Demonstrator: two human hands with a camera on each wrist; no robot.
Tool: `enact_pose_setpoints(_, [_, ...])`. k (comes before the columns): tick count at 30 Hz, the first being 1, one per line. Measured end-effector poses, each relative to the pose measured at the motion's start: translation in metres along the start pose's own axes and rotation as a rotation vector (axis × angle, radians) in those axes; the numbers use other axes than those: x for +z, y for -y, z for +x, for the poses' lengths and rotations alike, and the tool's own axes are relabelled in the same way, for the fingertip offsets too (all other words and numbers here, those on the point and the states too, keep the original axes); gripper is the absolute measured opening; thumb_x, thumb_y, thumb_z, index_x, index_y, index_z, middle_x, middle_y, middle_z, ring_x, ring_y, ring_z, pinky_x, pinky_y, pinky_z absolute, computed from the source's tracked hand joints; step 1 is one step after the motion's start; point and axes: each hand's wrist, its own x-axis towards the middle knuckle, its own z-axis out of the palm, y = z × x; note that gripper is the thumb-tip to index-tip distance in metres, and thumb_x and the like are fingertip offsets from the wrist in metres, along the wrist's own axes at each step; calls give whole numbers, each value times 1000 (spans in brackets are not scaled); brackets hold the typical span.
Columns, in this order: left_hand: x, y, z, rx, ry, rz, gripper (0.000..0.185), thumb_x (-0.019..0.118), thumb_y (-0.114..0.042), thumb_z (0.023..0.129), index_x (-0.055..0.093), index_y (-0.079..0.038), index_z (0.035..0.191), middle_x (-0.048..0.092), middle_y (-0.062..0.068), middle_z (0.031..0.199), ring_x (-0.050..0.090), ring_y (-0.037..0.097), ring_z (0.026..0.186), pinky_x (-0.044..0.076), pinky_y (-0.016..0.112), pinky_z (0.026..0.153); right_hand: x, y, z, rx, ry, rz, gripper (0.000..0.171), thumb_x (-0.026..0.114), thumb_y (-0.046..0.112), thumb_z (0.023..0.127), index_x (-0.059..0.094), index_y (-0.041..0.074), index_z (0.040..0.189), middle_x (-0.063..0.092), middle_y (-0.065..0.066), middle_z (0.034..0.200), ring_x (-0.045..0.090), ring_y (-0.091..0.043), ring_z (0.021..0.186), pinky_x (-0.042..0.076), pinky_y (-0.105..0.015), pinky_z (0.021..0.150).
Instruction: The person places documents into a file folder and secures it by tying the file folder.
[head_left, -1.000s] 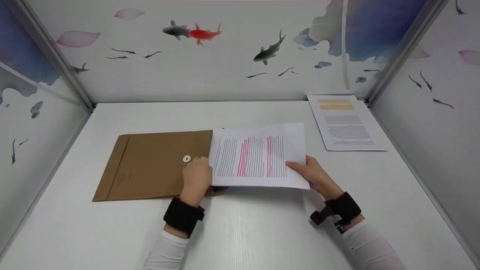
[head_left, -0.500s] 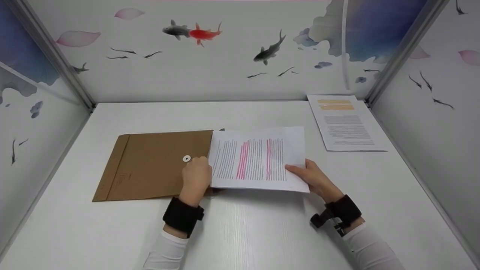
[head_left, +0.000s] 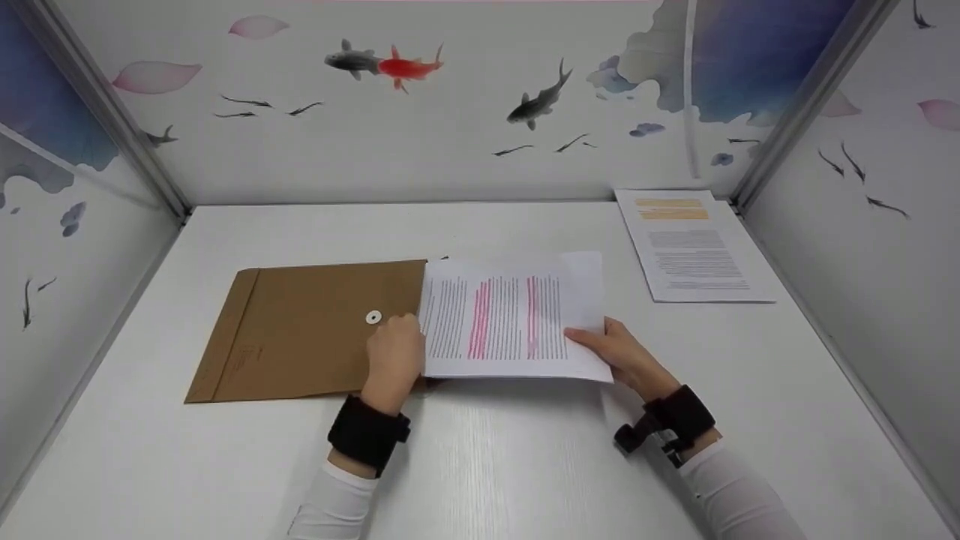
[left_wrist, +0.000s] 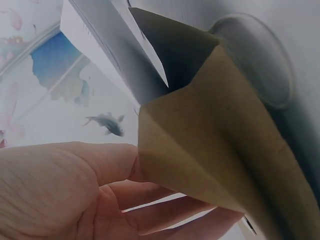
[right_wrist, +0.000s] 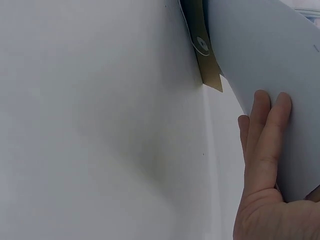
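Note:
A brown paper document envelope [head_left: 300, 330] with a white round button lies on the table, its mouth facing right. My left hand [head_left: 395, 356] pinches the upper edge of that mouth between thumb and fingers, and the left wrist view shows the envelope [left_wrist: 195, 135] gaping. A stack of printed sheets [head_left: 517, 319] with pink highlighted lines has its left end at the opening. My right hand [head_left: 626, 356] grips the stack's right end, thumb on top; its fingers [right_wrist: 270, 135] spread under the sheets. Below the sheets, the envelope's flap [right_wrist: 210, 70] carries a second button and a string.
Another stack of printed paper [head_left: 697, 262] with orange highlighting lies at the table's back right corner. White panels with painted fish [head_left: 540, 101] enclose the table [head_left: 480, 465] at the back and both sides.
My right hand dips with the sheets, then shifts slightly left, bringing the stack a little toward the envelope. My left hand stays nearly still at the envelope's mouth.

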Motion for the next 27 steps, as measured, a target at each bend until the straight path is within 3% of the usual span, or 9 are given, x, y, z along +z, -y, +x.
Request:
enact_pose_setpoints(3, [2, 1, 1, 4, 7, 7, 17, 60, -6, 98, 72, 6, 96, 74, 22, 94, 75, 39, 87, 62, 50, 70, 2, 1, 3, -2, 16, 17, 51, 67, 19, 100, 47, -5, 140, 76, 8, 91, 75, -7, 79, 59, -20, 69])
enact_pose_setpoints(8, [2, 2, -2, 41, -46, 6, 12, 65, -4, 95, 70, 6, 91, 73, 21, 87, 74, 38, 79, 61, 47, 63, 6, 5, 9, -24, 46, 11, 49, 66, 19, 100, 50, -3, 140, 76, 8, 93, 75, -7, 79, 59, -20, 69])
enact_pose_setpoints(12, [2, 2, -4, 48, -60, 0, 13, 65, -5, 95, 70, 6, 91, 73, 22, 87, 74, 39, 80, 61, 49, 65, 10, 8, 15, -16, 59, 6, 47, 65, 19, 101, 50, -4, 140, 76, 8, 91, 75, -7, 78, 59, -20, 68])
enact_pose_setpoints(27, [3, 3, 1, 20, 13, -4, 14, 62, -6, 97, 71, 5, 96, 74, 22, 94, 75, 40, 87, 61, 51, 69, 38, 14, 32, -10, 92, 26, 47, 64, 16, 101, 50, -4, 141, 76, 4, 94, 74, -9, 79, 58, -20, 68])
